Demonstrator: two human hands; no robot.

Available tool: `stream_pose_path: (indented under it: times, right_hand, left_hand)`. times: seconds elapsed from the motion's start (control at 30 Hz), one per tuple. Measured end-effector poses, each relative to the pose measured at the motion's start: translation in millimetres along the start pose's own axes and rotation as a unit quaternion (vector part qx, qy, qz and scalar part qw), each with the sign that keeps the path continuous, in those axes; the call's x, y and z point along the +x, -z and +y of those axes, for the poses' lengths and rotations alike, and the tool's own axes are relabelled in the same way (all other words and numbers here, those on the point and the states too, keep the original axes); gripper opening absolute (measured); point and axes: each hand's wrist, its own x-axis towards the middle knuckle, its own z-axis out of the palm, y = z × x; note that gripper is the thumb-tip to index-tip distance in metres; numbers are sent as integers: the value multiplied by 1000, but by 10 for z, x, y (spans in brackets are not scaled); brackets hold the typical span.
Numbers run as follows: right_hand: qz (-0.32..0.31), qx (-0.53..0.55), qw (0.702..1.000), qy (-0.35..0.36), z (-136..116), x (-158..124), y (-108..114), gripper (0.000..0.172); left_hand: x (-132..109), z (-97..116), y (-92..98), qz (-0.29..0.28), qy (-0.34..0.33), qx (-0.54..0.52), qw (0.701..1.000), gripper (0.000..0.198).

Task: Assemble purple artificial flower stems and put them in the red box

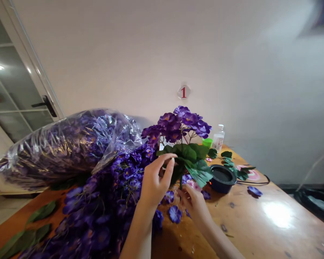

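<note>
A bunch of purple artificial flowers (178, 124) stands upright above the table, with broad green leaves (190, 153) under its blooms. Its green stem (181, 181) is gripped low down by my right hand (194, 203), whose fingers are closed round it. My left hand (158, 178) is at the left edge of the leaves, thumb and forefinger brought together on a leaf; its other fingers are partly hidden. Loose purple petals (175, 214) and a pink one (193, 185) lie on the table around my right hand.
Purple flowers (97, 208) are heaped on my left, before a filled clear plastic bag (67, 144). To the right are a round black pot (223, 178) with a cord, a green cup (207, 142), a clear bottle (219, 138) and loose leaves (232, 165). A wall stands behind the wooden table (248, 223).
</note>
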Motion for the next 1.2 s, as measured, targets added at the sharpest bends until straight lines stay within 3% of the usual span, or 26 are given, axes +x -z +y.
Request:
stream_pose_path:
  times: [0.07, 0.2, 0.27, 0.43, 0.5, 0.7, 0.9, 1.07, 1.2]
  right_hand:
    - [7, -7, 1000, 6, 32, -5, -2, 18]
    - [14, -52, 998, 27, 84, -22, -1, 17]
    - [11, -79, 996, 47, 89, -31, 2, 16]
    - [-1, -105, 993, 58, 65, -57, 1, 17]
    - [-9, -110, 993, 48, 67, -66, -11, 18]
    - [-14, -121, 992, 35, 88, -76, -53, 16]
    - [-19, -126, 991, 44, -19, -31, -42, 17]
    - [-26, -123, 991, 45, -90, 23, -55, 16]
    - [-23, -125, 991, 38, -103, 73, -87, 18]
  left_hand:
    - [5, -2, 28, -3, 21, 27, 999, 24]
    - [4, -5, 60, 35, -13, 133, 990, 28]
    - [6, -18, 48, 7, -3, 110, 994, 27]
    - [8, -114, -1, -6, 182, -43, 982, 22]
    - [13, -165, -7, -16, 206, -45, 977, 23]
    - [45, -228, -77, -48, 169, 149, 973, 15]
    - [22, -172, -239, 23, 133, 264, 955, 17]
    - [19, -185, -226, 46, 142, 246, 958, 14]
    - [49, -309, -182, 27, 171, 117, 978, 17]
